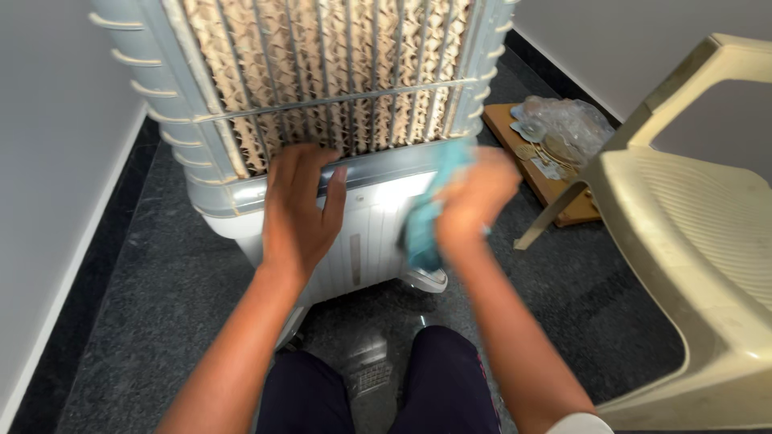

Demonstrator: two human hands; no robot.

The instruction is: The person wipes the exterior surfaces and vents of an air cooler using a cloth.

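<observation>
both hands on the air cooler [322, 120] — left hand [299, 210] flat, fingers spread; right hand [470, 201] clutching a blue cloth [430, 213].

Brightness: bright, even indoor light.
Glare: a white sheen on the cooler [354, 233] panel and a reflection on the floor [153, 305].
Blur: right hand [474, 201] and blue cloth [430, 217] smeared by motion.
Sharpness: left hand [297, 209] clearer.
Edges: cooler sides bow outward.
</observation>
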